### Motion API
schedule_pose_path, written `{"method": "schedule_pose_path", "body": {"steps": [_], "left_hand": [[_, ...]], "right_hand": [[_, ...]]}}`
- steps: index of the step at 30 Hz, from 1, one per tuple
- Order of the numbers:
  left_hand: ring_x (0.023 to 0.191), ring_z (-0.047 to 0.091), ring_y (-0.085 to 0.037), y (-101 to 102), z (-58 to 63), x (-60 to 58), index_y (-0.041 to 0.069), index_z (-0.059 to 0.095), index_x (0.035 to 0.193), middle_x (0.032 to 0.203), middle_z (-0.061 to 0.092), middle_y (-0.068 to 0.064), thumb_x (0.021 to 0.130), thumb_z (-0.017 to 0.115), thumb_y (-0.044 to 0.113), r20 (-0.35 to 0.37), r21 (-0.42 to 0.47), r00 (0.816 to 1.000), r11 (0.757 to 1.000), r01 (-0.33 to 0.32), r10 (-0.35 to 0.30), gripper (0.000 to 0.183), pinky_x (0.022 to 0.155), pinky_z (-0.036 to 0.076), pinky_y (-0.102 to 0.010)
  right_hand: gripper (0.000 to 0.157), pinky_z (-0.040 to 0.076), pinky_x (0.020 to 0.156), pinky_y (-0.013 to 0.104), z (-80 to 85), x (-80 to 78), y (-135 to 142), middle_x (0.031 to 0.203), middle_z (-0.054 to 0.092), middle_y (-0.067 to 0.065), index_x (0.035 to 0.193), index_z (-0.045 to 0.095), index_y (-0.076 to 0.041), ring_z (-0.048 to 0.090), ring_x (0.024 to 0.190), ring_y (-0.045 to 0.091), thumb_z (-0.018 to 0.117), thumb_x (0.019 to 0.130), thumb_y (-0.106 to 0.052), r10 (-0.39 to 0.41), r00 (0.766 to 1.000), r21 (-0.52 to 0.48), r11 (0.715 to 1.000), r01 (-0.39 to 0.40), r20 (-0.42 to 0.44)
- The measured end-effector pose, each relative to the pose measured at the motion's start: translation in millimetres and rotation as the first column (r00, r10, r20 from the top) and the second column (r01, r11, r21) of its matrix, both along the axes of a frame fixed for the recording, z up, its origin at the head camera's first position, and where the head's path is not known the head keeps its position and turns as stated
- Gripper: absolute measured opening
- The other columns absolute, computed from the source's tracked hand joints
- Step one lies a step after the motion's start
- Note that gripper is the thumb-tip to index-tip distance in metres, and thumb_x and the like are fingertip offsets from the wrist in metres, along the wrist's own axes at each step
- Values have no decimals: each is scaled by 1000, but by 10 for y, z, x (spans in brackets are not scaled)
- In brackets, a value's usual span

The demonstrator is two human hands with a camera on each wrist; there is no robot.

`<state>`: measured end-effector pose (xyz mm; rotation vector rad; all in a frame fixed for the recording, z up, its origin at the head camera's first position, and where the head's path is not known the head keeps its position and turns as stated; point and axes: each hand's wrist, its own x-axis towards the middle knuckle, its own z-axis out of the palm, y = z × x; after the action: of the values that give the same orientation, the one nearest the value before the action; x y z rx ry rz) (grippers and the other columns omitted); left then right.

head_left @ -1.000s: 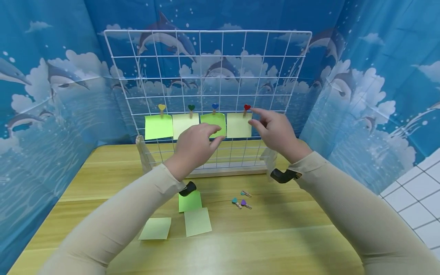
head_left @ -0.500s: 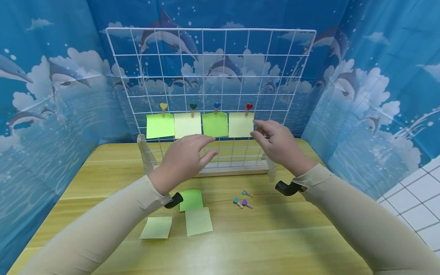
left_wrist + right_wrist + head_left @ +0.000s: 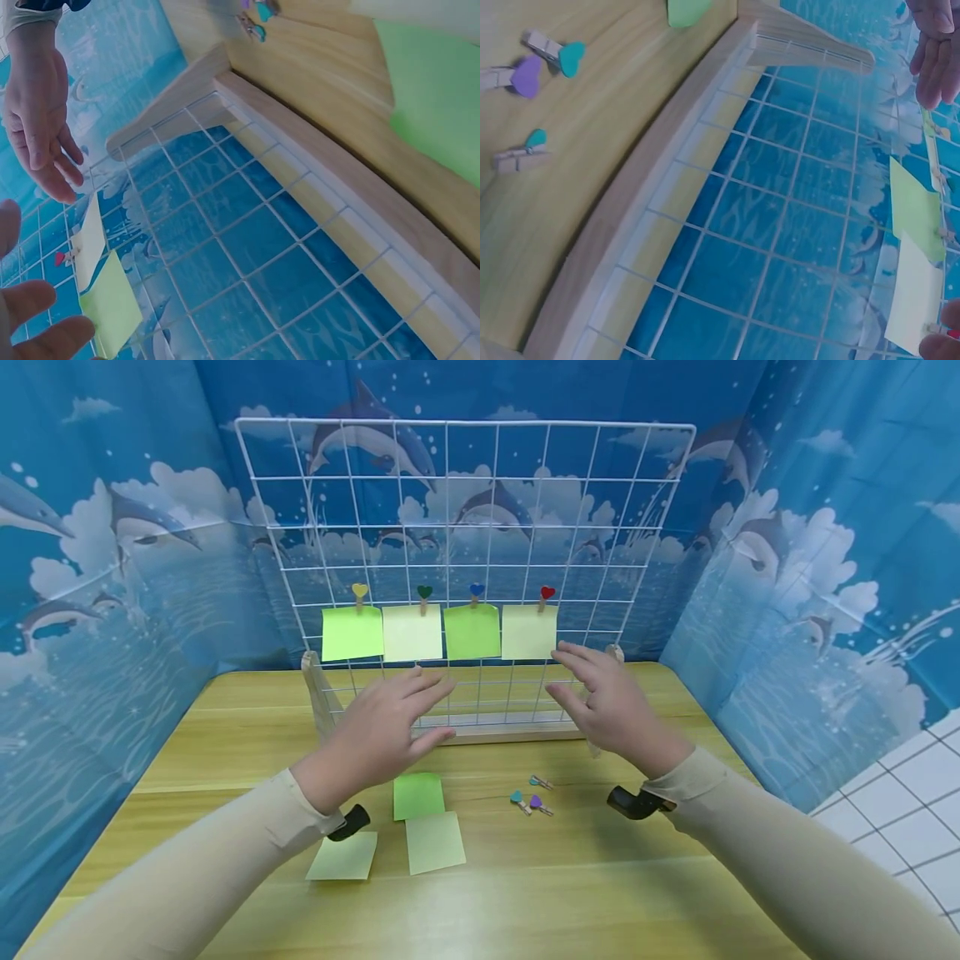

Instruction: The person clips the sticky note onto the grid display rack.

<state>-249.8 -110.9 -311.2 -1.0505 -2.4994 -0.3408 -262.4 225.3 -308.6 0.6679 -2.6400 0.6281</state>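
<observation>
My left hand (image 3: 382, 727) holds nothing, its fingers extended in front of the lower left of a white wire grid (image 3: 465, 422). Opposite it, my right hand (image 3: 611, 706) is also free of any object, fingertips close to the lower right corner of a pale yellow sticky note (image 3: 529, 633). That note hangs from a mini clothespin with a red heart (image 3: 547, 593). Left of it hang a green note (image 3: 472, 633), a pale note (image 3: 412, 633) and a bright green note (image 3: 352, 635), under blue, dark green and yellow heart clothespins. In the left wrist view, left-hand fingers (image 3: 52, 337) overlap the grid.
On the wooden table (image 3: 570, 893) lie a green note (image 3: 418, 796) and two pale notes, one (image 3: 435, 845) overlapping the green. Three loose clothespins lie to their right, a purple heart (image 3: 526, 76) and two teal. The grid's wooden base (image 3: 517, 733) stands behind. Dolphin-print curtains surround the table.
Both hands have drawn down and away from the hung notes, the left also leftward. The right fingers have left the red heart clothespin, and the fingers of both hands have spread.
</observation>
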Motion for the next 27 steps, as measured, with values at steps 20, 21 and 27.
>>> {"method": "schedule_pose_path", "body": {"steps": [20,21,27], "left_hand": [[154,38,-46,-283,-317,139,17,50,158,166,44,-15,99,65,59,69,-73,995,995,-72,77,74,124,34,-63],[154,37,-47,-293,-332,140,17,49,159,166,43,-16,99,66,59,74,-76,994,994,-77,82,75,124,34,-63],[155,33,-49,-345,-394,152,16,46,161,165,43,-19,98,67,59,111,-94,987,989,-110,120,79,126,30,-63]], "right_hand": [[75,12,128,70,-384,169,-4,175,19,22,164,35,-5,12,160,52,65,105,-39,24,997,160,986,-35,70],[76,12,128,70,-405,172,-5,175,18,21,165,34,-6,11,161,52,66,104,-40,20,997,169,985,-32,73],[80,11,127,72,-514,197,-10,175,17,21,166,32,-9,11,160,54,66,103,-45,13,996,190,981,-31,93]]}}
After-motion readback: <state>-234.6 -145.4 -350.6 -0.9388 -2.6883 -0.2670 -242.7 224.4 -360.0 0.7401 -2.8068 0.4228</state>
